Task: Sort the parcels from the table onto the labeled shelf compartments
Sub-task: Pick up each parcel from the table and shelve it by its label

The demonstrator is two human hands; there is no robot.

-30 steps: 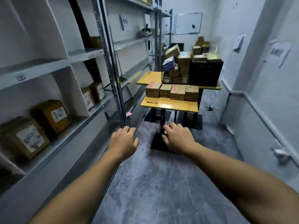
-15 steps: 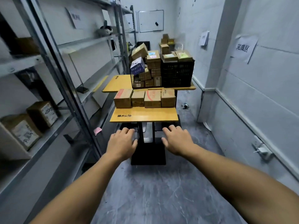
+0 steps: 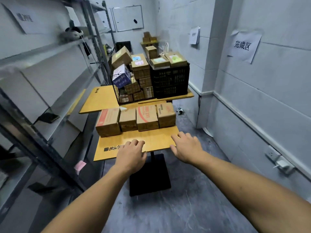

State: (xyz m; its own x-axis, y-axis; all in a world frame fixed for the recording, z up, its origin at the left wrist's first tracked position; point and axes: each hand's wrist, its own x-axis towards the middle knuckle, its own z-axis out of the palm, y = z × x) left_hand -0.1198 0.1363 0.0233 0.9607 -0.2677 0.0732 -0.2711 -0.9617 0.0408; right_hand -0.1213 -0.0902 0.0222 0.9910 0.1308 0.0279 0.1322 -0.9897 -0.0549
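Fingers (image 3: 137,142) of left hand (image 3: 131,154) and right hand (image 3: 186,147) relaxed, slightly apart, empty, at the table (image 3: 158,138) edge near the parcels (image 3: 146,118).

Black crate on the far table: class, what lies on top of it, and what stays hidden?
On top of the black crate lie at least two labelled cardboard parcels; they cover its inside.

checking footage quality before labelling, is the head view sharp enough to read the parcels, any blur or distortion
Head view: wide-angle distortion bows the shelf uprights; the left-edge shelving is blur-smeared; the row of parcels on the near table is fairly sharp, print illegible; light dim and flat, no harsh glare.
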